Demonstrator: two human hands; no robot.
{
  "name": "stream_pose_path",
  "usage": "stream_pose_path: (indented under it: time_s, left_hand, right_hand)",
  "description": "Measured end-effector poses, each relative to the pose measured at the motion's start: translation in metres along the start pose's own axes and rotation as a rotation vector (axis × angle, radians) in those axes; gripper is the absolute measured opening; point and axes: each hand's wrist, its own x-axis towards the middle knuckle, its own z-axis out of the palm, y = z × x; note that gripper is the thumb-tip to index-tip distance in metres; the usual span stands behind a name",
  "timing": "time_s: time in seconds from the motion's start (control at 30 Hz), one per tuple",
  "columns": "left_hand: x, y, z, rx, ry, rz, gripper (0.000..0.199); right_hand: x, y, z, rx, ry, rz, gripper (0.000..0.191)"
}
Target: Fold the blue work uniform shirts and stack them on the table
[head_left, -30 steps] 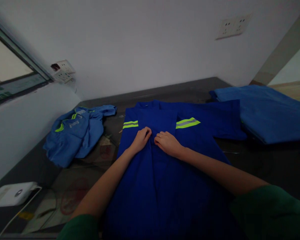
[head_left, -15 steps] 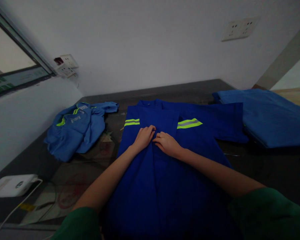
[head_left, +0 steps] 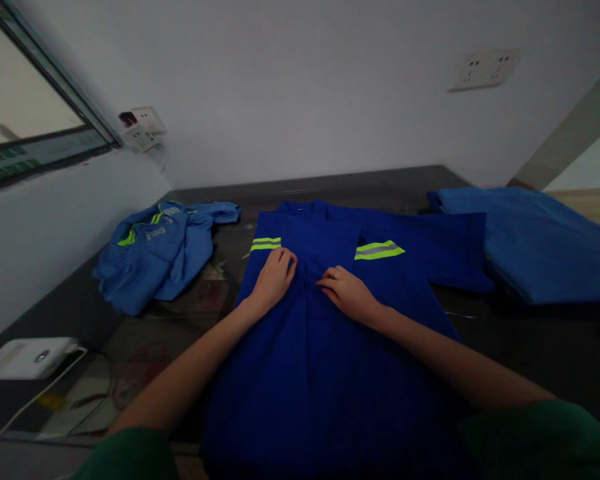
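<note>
A dark blue short-sleeved work shirt [head_left: 380,347] lies spread front up, with yellow-green and grey reflective bands across its chest. My left hand [head_left: 275,275] rests on the chest just left of the front opening, its fingers bent and closed on the cloth there. Right of the opening, my right hand [head_left: 349,293] has thumb and fingers pinched together at the fabric; a ring shows on one finger. Small creases rise in the cloth between the two hands. What exactly lies under the fingertips is hidden. The shirt's left sleeve is folded out of sight.
A crumpled lighter blue garment [head_left: 155,257] with reflective trim lies at left on the dark table [head_left: 380,179]. Folded blue cloth [head_left: 540,240] is stacked at right. A white device [head_left: 27,358] with a cable sits front left. Wall sockets [head_left: 487,69] are behind.
My hands have moved apart, the left one leftward and the right one slightly rightward, away from the shirt's front opening. The view has shifted slightly.
</note>
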Motion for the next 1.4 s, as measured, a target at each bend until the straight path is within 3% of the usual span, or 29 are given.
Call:
stream_pose_path:
  time_s: [0.23, 0.77, 0.97, 1.17, 1.3, 1.4]
  left_hand:
    - [-0.038, -0.001, 0.011, -0.043, -0.204, 0.029, 0.039]
    - [-0.035, 0.003, 0.013, 0.073, -0.315, 0.056, 0.053]
    - [-0.033, 0.007, 0.009, 0.211, -0.401, 0.058, 0.055]
    - [-0.032, 0.013, 0.008, 0.248, -0.410, 0.042, 0.055]
    - [-0.029, 0.012, 0.009, 0.202, -0.330, 0.014, 0.049]
    - [-0.024, 0.010, 0.012, 0.180, -0.256, 0.013, 0.044]
  right_hand:
    - [-0.005, -0.002, 0.002, -0.069, -0.018, -0.090, 0.029]
    - [-0.007, 0.003, 0.008, 0.029, -0.030, -0.095, 0.033]
    - [-0.004, 0.026, -0.017, 0.311, 0.158, 0.071, 0.028]
    - [-0.043, 0.054, -0.055, 0.315, 0.243, 0.196, 0.025]
    - [-0.082, 0.054, -0.053, 0.257, 0.214, 0.230, 0.024]
    - [-0.093, 0.048, -0.048, 0.167, 0.198, 0.190, 0.025]
